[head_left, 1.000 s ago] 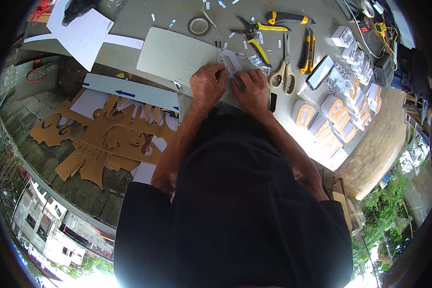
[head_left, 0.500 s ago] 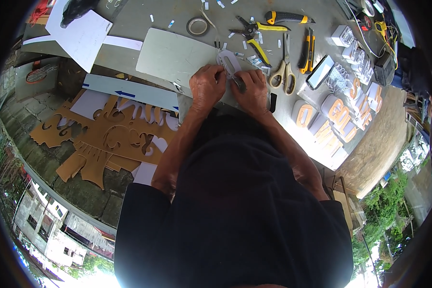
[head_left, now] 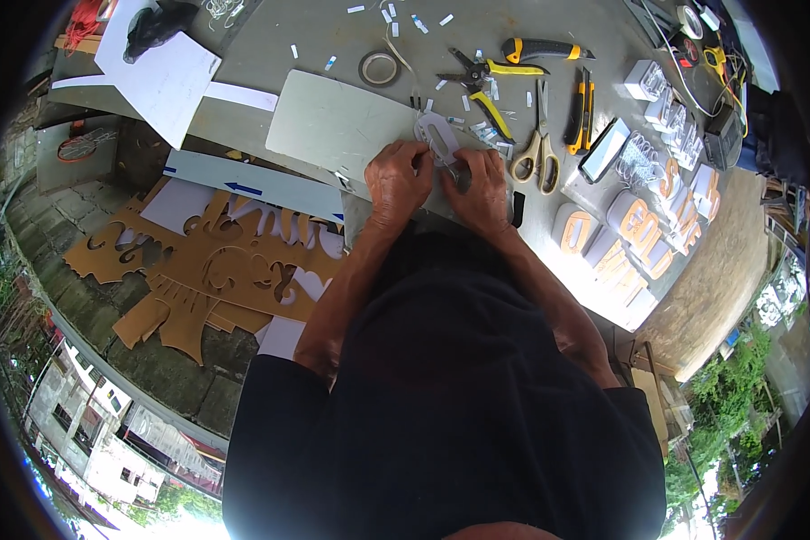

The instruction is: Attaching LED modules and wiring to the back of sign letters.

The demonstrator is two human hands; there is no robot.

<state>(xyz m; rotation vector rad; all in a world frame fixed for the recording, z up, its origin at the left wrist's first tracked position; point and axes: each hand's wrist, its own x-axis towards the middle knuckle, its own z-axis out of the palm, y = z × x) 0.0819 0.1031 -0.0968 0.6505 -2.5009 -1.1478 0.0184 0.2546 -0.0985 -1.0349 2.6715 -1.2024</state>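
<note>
Left hand (head_left: 396, 183): fingers curled, pressing down on the near edge of a pale letter-shaped cutout (head_left: 438, 137).
Right hand (head_left: 481, 184): fingers closed around a small dark tool, too hidden to identify, its tip at the cutout.
Cutout position: flat on the grey table (head_left: 315, 45), between both hands, overlapping the right end of a pale green sheet (head_left: 333, 121).
Beside right hand: scissors (head_left: 538, 153), just right of the knuckles.
Further back: yellow-handled pliers (head_left: 477, 81), tape roll (head_left: 380, 67).
Right edge of table: orange block letters (head_left: 639, 234).
Floor, left: brown cardboard cutouts (head_left: 198, 270).
</note>
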